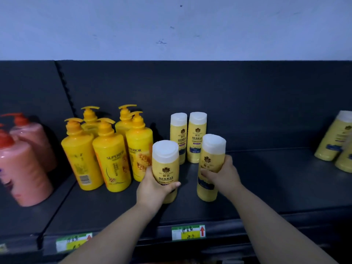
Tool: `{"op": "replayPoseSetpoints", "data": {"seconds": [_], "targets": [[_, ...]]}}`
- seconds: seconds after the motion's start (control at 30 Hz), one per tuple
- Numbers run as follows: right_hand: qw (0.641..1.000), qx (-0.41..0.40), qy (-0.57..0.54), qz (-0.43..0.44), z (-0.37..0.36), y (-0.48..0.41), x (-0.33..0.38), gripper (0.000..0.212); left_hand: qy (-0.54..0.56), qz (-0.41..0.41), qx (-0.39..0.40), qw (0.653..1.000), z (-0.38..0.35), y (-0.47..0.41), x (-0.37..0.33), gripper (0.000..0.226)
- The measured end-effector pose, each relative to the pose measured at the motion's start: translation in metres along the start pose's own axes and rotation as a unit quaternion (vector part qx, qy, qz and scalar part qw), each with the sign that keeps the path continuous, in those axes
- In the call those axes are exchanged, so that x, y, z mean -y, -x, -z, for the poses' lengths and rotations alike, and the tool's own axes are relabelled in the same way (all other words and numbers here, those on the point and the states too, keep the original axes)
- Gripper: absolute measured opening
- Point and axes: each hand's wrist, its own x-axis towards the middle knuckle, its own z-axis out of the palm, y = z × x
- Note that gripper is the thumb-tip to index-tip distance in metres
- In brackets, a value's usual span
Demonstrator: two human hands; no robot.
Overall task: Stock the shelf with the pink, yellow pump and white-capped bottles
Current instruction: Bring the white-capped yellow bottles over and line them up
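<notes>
Gripping one white-capped bottle [165,161] in the left hand [154,189] and a second white-capped bottle [211,153] in the right hand [222,175], holding both upright at the front of the dark shelf [266,178], just before the rear pair [178,134] of the same kind, with yellow pump bottles [110,155] to the left and pink bottles [24,168] beyond them.

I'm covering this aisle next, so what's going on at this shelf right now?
A person is stocking the shelf. The left hand grips a white-capped bottle and the right hand grips a second white-capped bottle. Both are upright near the shelf's front, ahead of two back bottles that stand by the rear panel. To their left stand yellow pump bottles and pink bottles.
</notes>
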Motion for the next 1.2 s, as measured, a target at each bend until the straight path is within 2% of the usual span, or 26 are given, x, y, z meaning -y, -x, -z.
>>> {"op": "replayPoseSetpoints", "data": {"seconds": [0.13, 0.5, 0.67, 0.83, 0.93, 1.07, 1.2], "targets": [[0.998, 0.051, 0.036, 0.013, -0.004, -0.016, 0.002, 0.077, 0.003, 0.001, 0.015, 1.000, -0.013, -0.016, 0.002, 0.084], [0.991, 0.122, 0.025, 0.051, -0.022, -0.076, 0.007, 0.076, -0.017, 0.012, 0.003, 1.000, -0.053, -0.068, -0.012, 0.080], [0.989, 0.113, 0.025, 0.095, -0.029, -0.097, 0.003, 0.074, -0.028, 0.017, -0.027, 0.999, -0.066, -0.080, -0.012, 0.080], [0.980, 0.131, 0.004, 0.151, -0.030, -0.112, -0.005, 0.059, -0.031, 0.024, -0.045, 0.998, -0.076, -0.088, -0.010, 0.082], [0.975, 0.142, 0.012, 0.172, -0.031, -0.116, -0.009, 0.060, -0.048, 0.031, -0.042, 0.997, -0.078, -0.092, -0.013, 0.084], [0.981, 0.129, 0.022, 0.143, -0.035, -0.116, -0.019, 0.076, -0.076, 0.044, -0.029, 0.996, -0.078, -0.088, -0.013, 0.083], [0.991, 0.092, 0.023, 0.092, -0.034, -0.105, -0.010, 0.071, -0.095, 0.044, -0.002, 0.994, -0.079, -0.077, -0.007, 0.072]]}}
